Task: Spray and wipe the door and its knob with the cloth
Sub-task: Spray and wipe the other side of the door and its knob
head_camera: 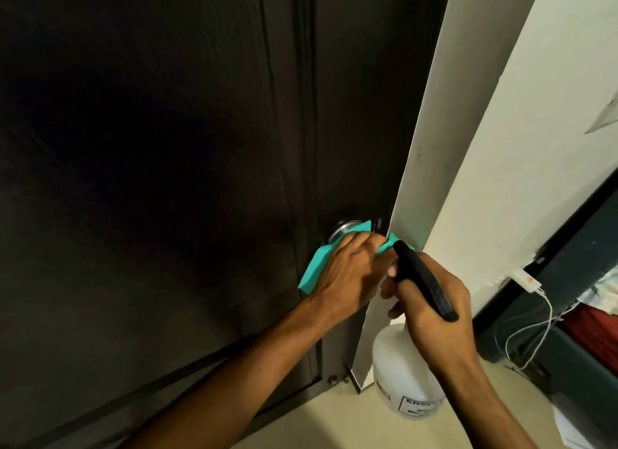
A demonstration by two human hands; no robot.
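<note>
Here, wiping the knob (341, 230).
My left hand (347, 274) presses the cloth (314, 269) on it; at three o'clock, my right hand (431, 301) grips the spray bottle (401, 375).

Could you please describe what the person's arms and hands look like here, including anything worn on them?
Both forearms are bare as far as the picture shows: no sleeves, gloves or watch in view. The left hand and right hand show no rings or wristbands that I can make out. The upper arms lie outside the frame, so any sleeve there cannot be told.
</note>
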